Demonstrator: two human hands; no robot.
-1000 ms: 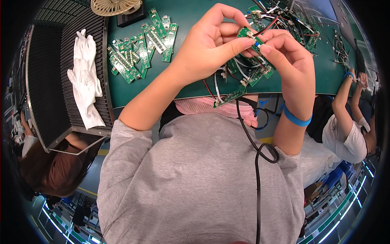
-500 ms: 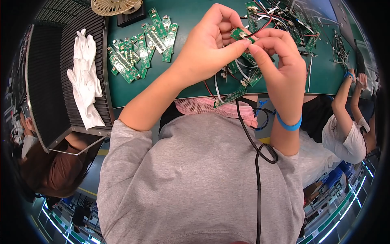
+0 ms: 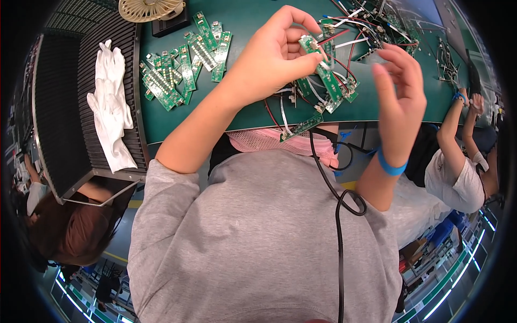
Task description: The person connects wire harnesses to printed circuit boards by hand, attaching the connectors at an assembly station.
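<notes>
Between the thumb and fingers of my left hand [image 3: 272, 62] is a narrow green circuit board [image 3: 327, 81], tilted over the table. Red and white wires run close to the board's upper end; which of them are joined to it I cannot make out. My right hand [image 3: 401, 97], with a blue band at its wrist, is held apart to the right of the board. Its thumb and fingers are spread and slightly blurred, with nothing visible between them. Below the held board, another circuit board [image 3: 301, 128] with wires lies at the table's front edge.
Loose green boards [image 3: 186, 67] lie on the green table [image 3: 242, 114] at left, near a fan [image 3: 152, 8]. Wired boards [image 3: 385, 29] are heaped at the far right. White gloves [image 3: 112, 107] rest on a black ridged rack [image 3: 89, 70]. A black cable [image 3: 340, 237] hangs down my front.
My right hand has let go of the board and wires and moved right, its fingers opening. The board stays in my left hand, now showing more of its length.
</notes>
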